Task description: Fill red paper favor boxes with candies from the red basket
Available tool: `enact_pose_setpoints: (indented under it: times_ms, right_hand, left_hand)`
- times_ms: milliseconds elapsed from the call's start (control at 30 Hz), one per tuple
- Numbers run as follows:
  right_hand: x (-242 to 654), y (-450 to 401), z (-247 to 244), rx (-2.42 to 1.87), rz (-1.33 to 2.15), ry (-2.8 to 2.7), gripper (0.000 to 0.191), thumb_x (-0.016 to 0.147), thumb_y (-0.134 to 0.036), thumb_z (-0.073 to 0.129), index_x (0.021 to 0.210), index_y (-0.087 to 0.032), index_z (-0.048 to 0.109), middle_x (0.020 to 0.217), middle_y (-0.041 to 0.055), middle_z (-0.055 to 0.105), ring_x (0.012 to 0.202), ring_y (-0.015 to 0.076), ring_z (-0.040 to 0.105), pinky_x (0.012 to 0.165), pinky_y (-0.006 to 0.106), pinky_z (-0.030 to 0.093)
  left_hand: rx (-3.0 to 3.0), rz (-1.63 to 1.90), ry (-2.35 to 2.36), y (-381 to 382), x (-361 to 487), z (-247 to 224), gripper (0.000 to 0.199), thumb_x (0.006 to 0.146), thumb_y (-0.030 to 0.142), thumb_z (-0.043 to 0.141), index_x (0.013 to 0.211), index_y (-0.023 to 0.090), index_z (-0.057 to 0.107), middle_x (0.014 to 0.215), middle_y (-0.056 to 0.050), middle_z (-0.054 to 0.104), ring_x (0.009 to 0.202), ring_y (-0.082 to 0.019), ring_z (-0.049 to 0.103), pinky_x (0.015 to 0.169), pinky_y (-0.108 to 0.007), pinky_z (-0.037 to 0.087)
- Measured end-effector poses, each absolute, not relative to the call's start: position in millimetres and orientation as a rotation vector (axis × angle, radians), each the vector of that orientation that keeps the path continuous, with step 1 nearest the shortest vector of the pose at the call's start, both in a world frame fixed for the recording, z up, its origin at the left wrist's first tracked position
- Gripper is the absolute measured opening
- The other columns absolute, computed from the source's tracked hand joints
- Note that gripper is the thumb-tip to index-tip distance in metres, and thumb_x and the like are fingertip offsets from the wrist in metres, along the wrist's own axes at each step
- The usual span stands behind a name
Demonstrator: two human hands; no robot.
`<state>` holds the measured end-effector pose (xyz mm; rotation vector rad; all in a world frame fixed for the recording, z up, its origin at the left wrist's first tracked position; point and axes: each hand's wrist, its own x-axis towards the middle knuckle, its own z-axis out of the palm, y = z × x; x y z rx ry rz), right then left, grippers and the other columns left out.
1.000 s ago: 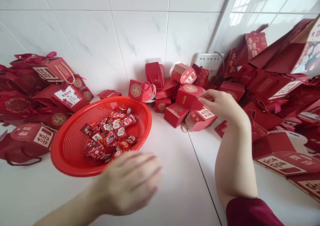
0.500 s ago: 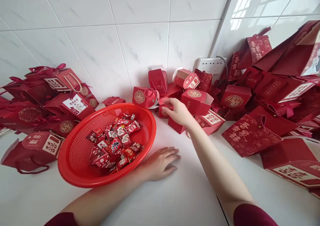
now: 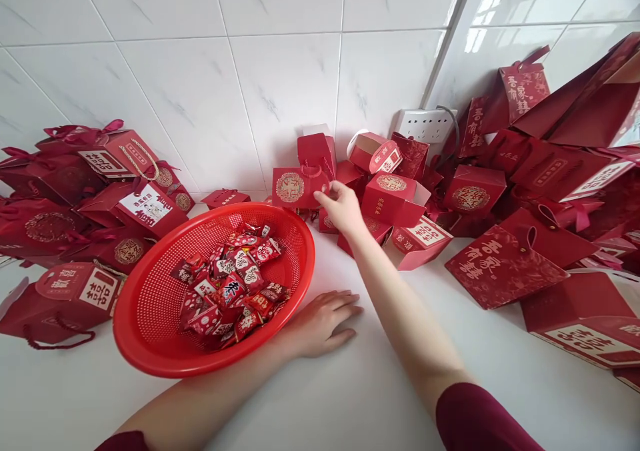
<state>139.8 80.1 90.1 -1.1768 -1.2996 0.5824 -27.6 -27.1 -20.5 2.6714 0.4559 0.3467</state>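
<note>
My right hand [image 3: 341, 206] pinches the right edge of a small red gift box [image 3: 293, 188] with a round gold emblem and a cord handle. The box is just behind the rim of a red plastic basket [image 3: 135, 334]. Several wrapped candies [image 3: 233, 290] in red and dark wrappers lie in the basket. My left hand [image 3: 323, 324] rests palm down on the white table [image 3: 320, 398], fingers stretched out and holding nothing. It lies right of the basket, with the forearm along the basket's front.
More red gift boxes [image 3: 395, 198] crowd the back beside a white power strip [image 3: 425, 126]. A pile of boxes [image 3: 55, 228] stands at left, and another pile of bags and boxes [image 3: 545, 171] fills the right. A tiled wall [image 3: 295, 71] bounds the back.
My right hand has moved slightly left and closed on the edge of the gift box, which has turned and shows its emblem more squarely. My left hand stays on the table.
</note>
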Motion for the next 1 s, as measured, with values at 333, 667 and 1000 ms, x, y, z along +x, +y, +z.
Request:
enact_pose_setpoints:
  times_ms: [333,667,1000]
  right_hand:
    - [207.3,-56.2,167.0,-1.383,0.372,-1.893,0.02,0.09,-0.036,0.058,0.091,-0.02,0.069,0.097,0.0054,0.073,0.091,0.0219,0.067,0.077,0.031,0.051]
    - [182.8,-60.5,145.0,-1.423,0.653,-2.581,0.036,0.078,0.0,0.055,0.086,-0.024,0.081,0.084,0.0001,0.079,0.078,0.017,0.072,0.076,0.025,0.052]
    - [186.5,-79.6,156.9,-1.345,0.84,-2.694,0.033,0.082,-0.005,0.056,0.089,-0.024,0.082,0.088,0.0004,0.08,0.081,0.0166,0.073,0.073,0.023,0.05]
  left_hand:
    - [2.826,0.911,0.239,-31.2,-30.4,-14.2,0.011,0.09,0.024,0.058,0.082,0.019,0.065,0.079,-0.002,0.067,0.078,-0.015,0.063,0.073,-0.029,0.052]
    - [2.802,1.563,0.293,-47.8,-33.1,-9.1,0.048,0.082,0.023,0.068,0.126,0.015,0.051,0.123,-0.016,0.063,0.13,-0.029,0.053,0.112,-0.05,0.043]
    - [3.08,1.287,0.501,-64.4,-28.0,-3.9,0.044,0.087,0.023,0.064,0.129,0.014,0.054,0.131,-0.016,0.065,0.136,-0.029,0.052,0.124,-0.06,0.014]
